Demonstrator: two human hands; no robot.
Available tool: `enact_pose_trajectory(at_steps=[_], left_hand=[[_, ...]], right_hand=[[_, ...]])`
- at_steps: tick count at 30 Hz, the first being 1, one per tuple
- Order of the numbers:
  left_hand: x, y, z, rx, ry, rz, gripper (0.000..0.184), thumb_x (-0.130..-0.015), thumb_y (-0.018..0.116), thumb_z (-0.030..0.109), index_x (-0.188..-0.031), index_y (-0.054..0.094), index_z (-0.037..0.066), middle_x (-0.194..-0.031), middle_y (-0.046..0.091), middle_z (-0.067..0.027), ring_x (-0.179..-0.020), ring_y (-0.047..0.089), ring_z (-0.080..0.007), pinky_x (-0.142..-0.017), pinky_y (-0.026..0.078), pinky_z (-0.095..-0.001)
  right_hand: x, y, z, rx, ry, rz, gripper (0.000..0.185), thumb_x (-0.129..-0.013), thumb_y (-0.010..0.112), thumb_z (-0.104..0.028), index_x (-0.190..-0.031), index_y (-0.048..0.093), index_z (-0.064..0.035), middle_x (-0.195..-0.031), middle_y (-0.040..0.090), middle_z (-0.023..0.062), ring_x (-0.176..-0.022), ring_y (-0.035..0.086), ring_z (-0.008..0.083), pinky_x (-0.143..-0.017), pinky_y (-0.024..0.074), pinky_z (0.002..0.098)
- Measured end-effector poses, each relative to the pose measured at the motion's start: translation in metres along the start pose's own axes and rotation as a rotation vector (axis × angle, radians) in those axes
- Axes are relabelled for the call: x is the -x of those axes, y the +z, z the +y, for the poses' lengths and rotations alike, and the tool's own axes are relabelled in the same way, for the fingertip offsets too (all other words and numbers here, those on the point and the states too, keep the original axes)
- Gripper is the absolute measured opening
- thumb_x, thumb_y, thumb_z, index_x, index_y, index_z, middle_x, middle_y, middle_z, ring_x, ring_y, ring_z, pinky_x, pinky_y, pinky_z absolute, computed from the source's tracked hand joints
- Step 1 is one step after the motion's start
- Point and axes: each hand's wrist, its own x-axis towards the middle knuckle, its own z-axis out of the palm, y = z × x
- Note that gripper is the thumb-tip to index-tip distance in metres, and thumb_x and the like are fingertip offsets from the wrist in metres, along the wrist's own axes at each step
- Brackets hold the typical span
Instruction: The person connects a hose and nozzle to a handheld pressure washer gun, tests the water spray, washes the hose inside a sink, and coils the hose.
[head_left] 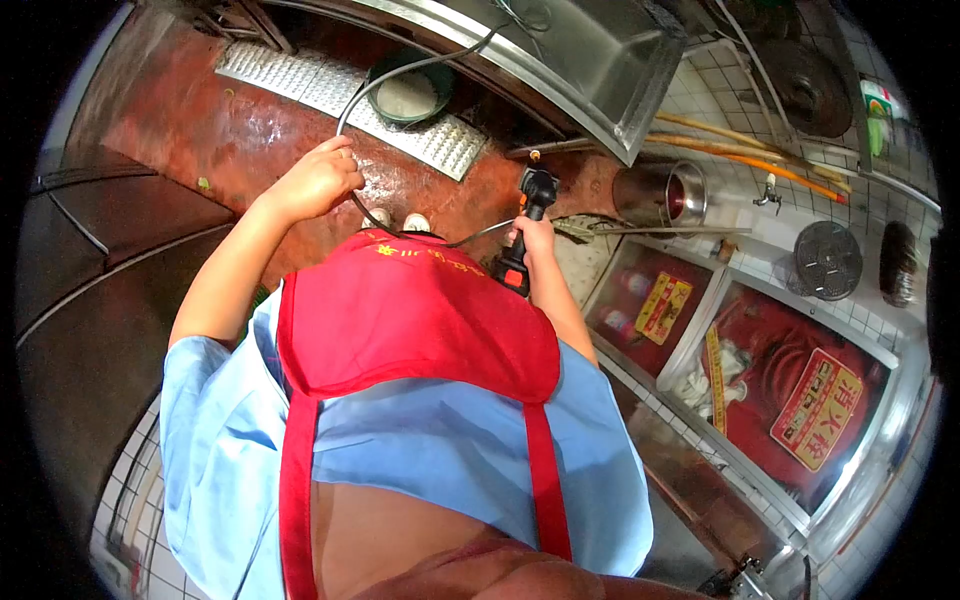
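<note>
My right hand (538, 236) is wrapped round the grip of a black cordless spray gun (540, 188). The gun has orange accents, and a brass-coloured tip points away from me. My left hand (318, 180) is closed on a thin dark hose (385, 78). From the sink (600, 75) the hose curves down through this hand, then loops past my red apron (420, 310) towards the gun. Where the hose meets the gun is partly hidden by my right hand.
A green basin (440, 75) stands by a metal tread plate (300, 78) on the wet red floor (240, 130). To the right are a steel pot (630, 190), a tap (768, 195), a round black drain cover (828, 260) and a glass-fronted fire hydrant cabinet (690, 345).
</note>
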Motion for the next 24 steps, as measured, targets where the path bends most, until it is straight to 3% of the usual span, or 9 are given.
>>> enact_pose_trajectory(at_steps=[12, 15, 24], left_hand=[[-0.006, 0.009, 0.018, -0.018, -0.035, 0.006, 0.007, -0.062, 0.058, 0.009, -0.068, 0.055, 0.006, -0.066, 0.049, -0.0077, -0.075, 0.051, -0.0254, -0.092, 0.035, -0.0398], [-0.006, 0.013, 0.019, -0.011, -0.05, -0.001, 0.007, -0.062, 0.058, 0.009, -0.068, 0.055, 0.006, -0.067, 0.05, -0.008, -0.076, 0.051, -0.0258, -0.092, 0.035, -0.0398], [-0.012, 0.021, 0.028, -0.014, -0.051, 0.055, 0.006, -0.062, 0.057, 0.009, -0.067, 0.056, 0.007, -0.065, 0.051, -0.0066, -0.075, 0.052, -0.0244, -0.092, 0.034, -0.0389]], right_hand=[[-0.01, -0.007, 0.007, 0.179, -0.037, -0.014, 0.021, -0.064, 0.052, 0.005, -0.083, 0.044, -0.0009, -0.06, 0.048, 0.0071, -0.043, 0.047, 0.0161, -0.04, 0.0404, 0.0284], [-0.015, -0.01, 0.009, 0.195, -0.056, 0.006, 0.021, -0.062, 0.056, 0.0, -0.081, 0.046, 0.0029, -0.061, 0.049, 0.008, -0.043, 0.05, 0.0172, -0.039, 0.0403, 0.0294], [-0.017, -0.017, 0.006, 0.335, -0.1, 0.038, 0.017, -0.063, 0.055, 0.001, -0.077, 0.047, -0.0015, -0.062, 0.049, 0.0051, -0.044, 0.049, 0.0149, -0.04, 0.0409, 0.0275]])
